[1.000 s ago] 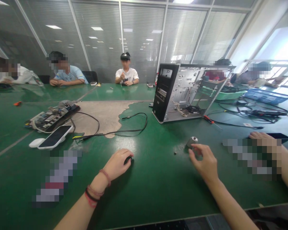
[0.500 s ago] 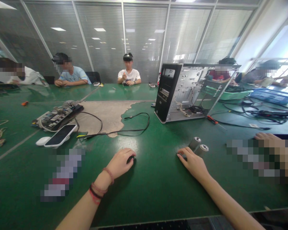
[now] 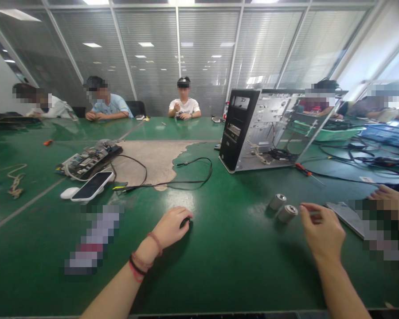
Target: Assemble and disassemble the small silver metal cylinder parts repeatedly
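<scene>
My left hand (image 3: pixel 173 226), with bracelets at the wrist, rests on the green table (image 3: pixel 226 257). Its fingers are curled around a small black rounded object (image 3: pixel 185 222), mostly covered by the hand. My right hand (image 3: pixel 322 228) is at the right, its fingers loosely bent and apart, with nothing visible in them. Just left of its fingertips stands a grey metal cylinder (image 3: pixel 287 214) with a dark mark on top. A second, similar cylinder (image 3: pixel 277 202) stands close behind it. I cannot tell whether the right fingertips touch the nearer cylinder.
An open computer case (image 3: pixel 236 133) stands behind the cylinders, near a screwdriver (image 3: pixel 304 169). Leftward lie a black cable (image 3: pixel 199 180), a circuit assembly (image 3: pixel 89 159) and a white phone (image 3: pixel 93 186). A co-worker's hand (image 3: pixel 390 204) is at the right edge by a flat grey panel (image 3: pixel 346 217).
My right hand has moved right, from the left side of the two cylinders to their right side. My left hand stays on the black object. The view has shifted slightly left.
</scene>
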Demonstrator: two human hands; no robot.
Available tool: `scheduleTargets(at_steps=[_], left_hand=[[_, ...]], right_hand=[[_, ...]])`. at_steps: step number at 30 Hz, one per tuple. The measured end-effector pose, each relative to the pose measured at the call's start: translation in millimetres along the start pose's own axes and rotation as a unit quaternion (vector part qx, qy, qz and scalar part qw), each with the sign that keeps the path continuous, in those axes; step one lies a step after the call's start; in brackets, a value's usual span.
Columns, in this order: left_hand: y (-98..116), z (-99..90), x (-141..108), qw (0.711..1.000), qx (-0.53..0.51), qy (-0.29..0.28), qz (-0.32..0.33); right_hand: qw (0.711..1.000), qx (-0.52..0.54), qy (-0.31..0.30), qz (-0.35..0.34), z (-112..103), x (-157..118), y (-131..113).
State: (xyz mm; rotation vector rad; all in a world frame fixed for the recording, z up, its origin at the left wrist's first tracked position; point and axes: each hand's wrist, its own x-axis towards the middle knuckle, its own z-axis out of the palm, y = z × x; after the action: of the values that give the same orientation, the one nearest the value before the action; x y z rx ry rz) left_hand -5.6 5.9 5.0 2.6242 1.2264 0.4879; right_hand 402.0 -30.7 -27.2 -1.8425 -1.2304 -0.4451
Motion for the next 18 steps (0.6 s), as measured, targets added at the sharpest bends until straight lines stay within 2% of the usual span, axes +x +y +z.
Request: scheduleTargets(at_steps=[5, 7, 13, 18], left_hand=[[0.5, -0.4, 0.6, 1.0, -0.003, 0.006, 0.002], [0.6, -0.8, 0.9, 1.0, -0.004, 0.008, 0.003], [0.9, -1.2, 1.0, 1.0, -0.002, 0.004, 0.007], [1.6, -1.4, 0.7, 1.0, -0.001, 0.003, 0.005]], right_hand=[[0.996, -0.006, -0.093, -0.007, 6.7, -0.3, 5.5], [0.994, -0.008, -0.11, -0.002, 8.2, -0.9, 5.2], [0.997, 0.001, -0.078, 0.012, 6.5, -0.3, 6.3], [0.996, -0.004, -0.093, 0.009, 7.9, 0.3, 10.0]])
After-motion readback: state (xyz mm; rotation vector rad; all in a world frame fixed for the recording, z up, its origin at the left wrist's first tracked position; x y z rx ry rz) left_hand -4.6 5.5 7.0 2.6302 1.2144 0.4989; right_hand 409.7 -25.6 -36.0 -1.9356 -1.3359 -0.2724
